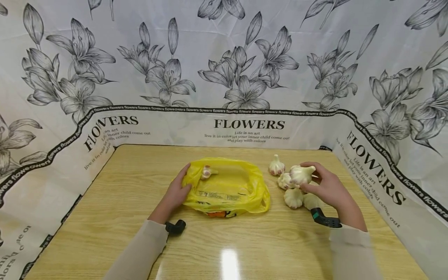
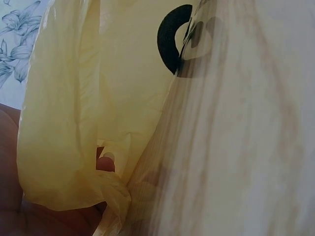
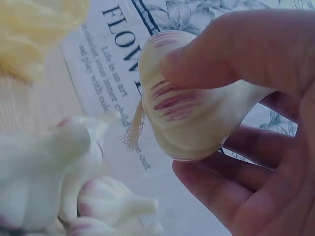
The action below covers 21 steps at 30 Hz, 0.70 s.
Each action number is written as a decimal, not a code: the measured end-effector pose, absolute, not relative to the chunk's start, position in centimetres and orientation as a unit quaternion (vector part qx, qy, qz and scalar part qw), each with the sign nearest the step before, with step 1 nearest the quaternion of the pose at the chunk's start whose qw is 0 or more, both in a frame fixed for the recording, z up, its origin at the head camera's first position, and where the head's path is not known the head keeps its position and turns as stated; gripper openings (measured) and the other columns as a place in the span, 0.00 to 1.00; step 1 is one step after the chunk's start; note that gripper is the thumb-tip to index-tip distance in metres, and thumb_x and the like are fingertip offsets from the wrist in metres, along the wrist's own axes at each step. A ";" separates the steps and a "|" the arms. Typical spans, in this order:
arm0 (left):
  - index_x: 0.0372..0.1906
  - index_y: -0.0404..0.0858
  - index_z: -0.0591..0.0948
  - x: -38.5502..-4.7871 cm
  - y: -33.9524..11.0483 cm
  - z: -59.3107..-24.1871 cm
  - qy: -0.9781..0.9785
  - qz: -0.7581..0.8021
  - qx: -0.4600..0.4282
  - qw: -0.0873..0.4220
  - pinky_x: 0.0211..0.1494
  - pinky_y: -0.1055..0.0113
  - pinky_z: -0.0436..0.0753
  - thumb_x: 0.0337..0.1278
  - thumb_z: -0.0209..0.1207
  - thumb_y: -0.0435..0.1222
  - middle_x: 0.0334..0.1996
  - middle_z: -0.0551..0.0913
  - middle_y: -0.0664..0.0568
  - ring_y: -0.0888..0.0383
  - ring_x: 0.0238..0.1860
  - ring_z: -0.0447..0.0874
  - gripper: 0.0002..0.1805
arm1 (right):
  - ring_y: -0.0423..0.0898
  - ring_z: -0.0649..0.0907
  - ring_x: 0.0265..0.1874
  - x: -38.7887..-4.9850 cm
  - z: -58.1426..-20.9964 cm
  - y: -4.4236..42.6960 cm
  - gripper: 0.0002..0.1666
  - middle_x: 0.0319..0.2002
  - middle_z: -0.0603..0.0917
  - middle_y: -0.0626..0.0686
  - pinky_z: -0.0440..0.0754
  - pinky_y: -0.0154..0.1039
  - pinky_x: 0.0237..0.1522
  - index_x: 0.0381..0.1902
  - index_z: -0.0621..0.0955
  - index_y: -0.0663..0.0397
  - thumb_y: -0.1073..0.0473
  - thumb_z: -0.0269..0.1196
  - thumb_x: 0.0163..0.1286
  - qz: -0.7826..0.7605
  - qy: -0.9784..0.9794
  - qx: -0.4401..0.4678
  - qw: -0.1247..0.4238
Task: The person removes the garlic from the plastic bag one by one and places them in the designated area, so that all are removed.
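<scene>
A yellow plastic bag [image 1: 224,188] lies on the table with its mouth spread wide toward me. Inside it, near the left side, sits one garlic bulb [image 1: 207,172]. My left hand [image 1: 177,190] grips the bag's left edge; the left wrist view shows a fingertip [image 2: 106,163] behind the yellow film [image 2: 64,147]. To the right of the bag, my right hand [image 1: 327,184] holds a garlic bulb [image 3: 182,103] with purple streaks and trailing roots, raised above several other bulbs. Its thumb [image 3: 206,59] presses one side, with fingers on the other.
Several loose garlic bulbs are grouped right of the bag, among them one at the back [image 1: 276,165] and one in front [image 1: 293,198]. Flower-printed cloth [image 1: 252,132] stands round the wooden table [image 1: 115,217]. Each wrist carries a black strap mount.
</scene>
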State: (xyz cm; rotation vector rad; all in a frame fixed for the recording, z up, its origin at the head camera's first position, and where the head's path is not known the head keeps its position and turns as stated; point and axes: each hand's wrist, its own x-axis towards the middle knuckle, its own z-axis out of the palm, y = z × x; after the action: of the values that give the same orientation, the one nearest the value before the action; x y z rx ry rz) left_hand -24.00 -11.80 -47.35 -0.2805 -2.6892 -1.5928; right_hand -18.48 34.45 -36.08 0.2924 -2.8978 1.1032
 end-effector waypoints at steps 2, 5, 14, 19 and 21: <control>0.78 0.58 0.48 -24.0 -11.8 -47.4 -0.857 -0.508 -0.089 0.003 0.74 0.45 0.59 0.67 0.49 0.32 0.77 0.53 0.48 0.46 0.76 0.53 0.40 | 0.72 0.68 0.64 -18.5 -36.2 35.1 0.40 0.72 0.58 0.69 0.75 0.62 0.56 0.71 0.63 0.48 0.46 0.64 0.66 0.355 -0.931 0.084 0.012; 0.78 0.56 0.48 -24.0 -11.7 -47.4 -0.858 -0.507 -0.089 0.007 0.74 0.45 0.59 0.67 0.49 0.32 0.77 0.53 0.48 0.46 0.76 0.53 0.40 | 0.73 0.68 0.64 -18.5 -36.4 36.1 0.40 0.71 0.59 0.69 0.74 0.63 0.57 0.71 0.63 0.50 0.45 0.64 0.66 0.356 -0.931 0.073 0.019; 0.78 0.57 0.48 -23.9 -11.8 -47.2 -0.857 -0.508 -0.090 0.002 0.74 0.46 0.59 0.67 0.49 0.32 0.77 0.52 0.48 0.46 0.76 0.53 0.40 | 0.74 0.66 0.64 -18.6 -37.1 38.0 0.45 0.71 0.61 0.70 0.73 0.64 0.57 0.73 0.59 0.53 0.42 0.63 0.66 0.371 -0.927 0.040 0.030; 0.78 0.57 0.48 -23.9 -11.8 -47.2 -0.857 -0.508 -0.089 0.002 0.74 0.46 0.59 0.67 0.49 0.32 0.77 0.53 0.47 0.46 0.75 0.53 0.40 | 0.74 0.67 0.64 -18.5 -37.5 38.9 0.46 0.70 0.62 0.70 0.73 0.63 0.56 0.74 0.58 0.52 0.42 0.63 0.66 0.374 -0.926 0.022 0.043; 0.78 0.58 0.48 -23.9 -11.8 -47.2 -0.857 -0.508 -0.089 0.002 0.74 0.45 0.59 0.67 0.49 0.32 0.77 0.53 0.47 0.45 0.75 0.54 0.40 | 0.74 0.67 0.64 -18.5 -37.7 39.3 0.47 0.70 0.62 0.71 0.73 0.64 0.56 0.75 0.57 0.53 0.42 0.62 0.66 0.377 -0.925 0.013 0.048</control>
State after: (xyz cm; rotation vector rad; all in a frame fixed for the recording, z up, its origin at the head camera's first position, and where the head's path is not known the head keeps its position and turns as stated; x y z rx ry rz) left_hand -23.88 -11.77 -47.24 -0.2801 -2.6885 -1.5928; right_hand -18.48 39.28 -37.69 0.0393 -2.8192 1.1493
